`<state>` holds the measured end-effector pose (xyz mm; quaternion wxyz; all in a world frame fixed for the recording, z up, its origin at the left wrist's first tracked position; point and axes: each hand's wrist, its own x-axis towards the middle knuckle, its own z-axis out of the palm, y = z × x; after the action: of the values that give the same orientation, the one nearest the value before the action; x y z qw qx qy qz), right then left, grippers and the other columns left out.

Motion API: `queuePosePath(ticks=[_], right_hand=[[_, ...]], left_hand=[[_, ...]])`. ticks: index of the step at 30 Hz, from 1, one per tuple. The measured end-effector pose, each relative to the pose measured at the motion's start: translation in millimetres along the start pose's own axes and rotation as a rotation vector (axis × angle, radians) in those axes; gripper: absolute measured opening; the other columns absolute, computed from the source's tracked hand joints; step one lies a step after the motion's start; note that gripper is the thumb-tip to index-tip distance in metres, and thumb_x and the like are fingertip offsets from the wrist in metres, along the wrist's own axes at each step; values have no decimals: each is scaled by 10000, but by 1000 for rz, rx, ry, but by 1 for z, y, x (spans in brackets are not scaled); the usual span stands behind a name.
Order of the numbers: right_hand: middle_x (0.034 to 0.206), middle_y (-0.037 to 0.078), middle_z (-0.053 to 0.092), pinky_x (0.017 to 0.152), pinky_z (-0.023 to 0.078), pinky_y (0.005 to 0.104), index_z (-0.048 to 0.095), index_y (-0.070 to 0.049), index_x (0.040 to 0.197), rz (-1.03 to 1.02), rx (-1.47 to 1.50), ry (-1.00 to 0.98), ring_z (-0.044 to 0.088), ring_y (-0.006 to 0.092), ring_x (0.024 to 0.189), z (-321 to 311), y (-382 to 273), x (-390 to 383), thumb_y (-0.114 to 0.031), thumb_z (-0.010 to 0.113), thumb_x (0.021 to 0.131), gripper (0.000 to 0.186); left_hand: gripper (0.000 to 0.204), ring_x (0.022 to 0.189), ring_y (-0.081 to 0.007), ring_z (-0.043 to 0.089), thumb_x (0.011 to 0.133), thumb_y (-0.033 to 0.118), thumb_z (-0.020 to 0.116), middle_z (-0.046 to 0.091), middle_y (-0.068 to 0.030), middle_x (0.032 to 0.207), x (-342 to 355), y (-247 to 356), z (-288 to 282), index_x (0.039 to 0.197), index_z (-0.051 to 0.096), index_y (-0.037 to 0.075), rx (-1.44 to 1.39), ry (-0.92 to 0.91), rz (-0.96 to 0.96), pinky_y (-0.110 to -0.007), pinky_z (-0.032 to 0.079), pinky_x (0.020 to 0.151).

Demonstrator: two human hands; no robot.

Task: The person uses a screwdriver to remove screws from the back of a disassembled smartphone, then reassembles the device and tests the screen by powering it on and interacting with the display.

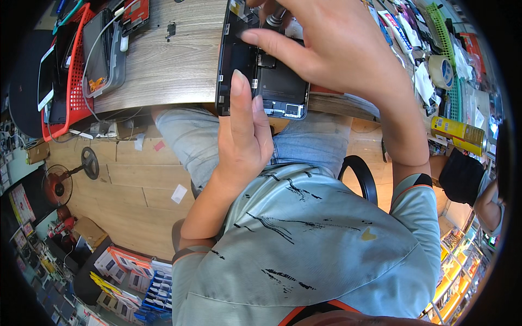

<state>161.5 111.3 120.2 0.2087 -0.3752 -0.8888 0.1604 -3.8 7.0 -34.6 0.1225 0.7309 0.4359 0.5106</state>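
An opened black phone [283, 87], its inner parts showing, is held over the front edge of the wooden desk. My left hand [244, 130] grips it from below, thumb and a finger along its lower left part. My right hand [326, 49] arches over the upper right of the phone, fingers curled round a small metal tool [275, 17], its thumb reaching across toward the middle of the phone. The tool's tip is hidden.
A red basket [79, 108] with phones and a clear container [111, 70] sit at desk left. Tape [440, 70], tubes and a yellow spray can [457, 133] crowd the right. Another person [486, 206] is at far right; a fan [57, 185] stands lower left.
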Motion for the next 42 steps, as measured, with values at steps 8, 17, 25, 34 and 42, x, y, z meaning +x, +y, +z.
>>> queuePosePath(ticks=[8,17,25,34,42], right_hand=[[783,212,654,646,503,464,537,-23,1156,-24,-16,95,675,408,735,1,-1,-4,-172,691,952,296],[996,125,745,729,607,271,547,4,1195,414,645,570,736,162,880,36,13,-81,-4,826,892,412],[1011,173,745,822,602,292,485,0,1222,360,873,576,724,174,951,83,7,-142,92,752,905,425],[1021,169,746,838,593,290,492,-4,1223,307,825,578,718,163,962,94,18,-145,90,766,897,436],[1015,159,749,847,587,284,496,-5,1219,322,854,576,721,160,961,94,19,-144,91,766,898,430]], left_hand=[[783,1372,-293,515,1033,-88,539,137,-286,1700,0,0,0,1652,62,-46,-58,2,6,-342,530,1018],[764,1360,-294,541,1035,-82,541,235,-300,1678,-1,-2,1,1650,89,-59,-17,12,4,-342,523,1023],[604,1429,-360,502,1043,-61,533,372,-323,1617,14,4,-7,1583,269,-126,65,-38,62,-377,447,1122],[495,1395,-394,551,1037,-86,523,517,-309,1516,16,0,-3,1510,393,-146,49,-24,99,-404,447,1138],[482,1362,-384,583,1037,-86,525,534,-309,1500,19,0,-4,1501,407,-142,73,-20,127,-398,477,1113]])
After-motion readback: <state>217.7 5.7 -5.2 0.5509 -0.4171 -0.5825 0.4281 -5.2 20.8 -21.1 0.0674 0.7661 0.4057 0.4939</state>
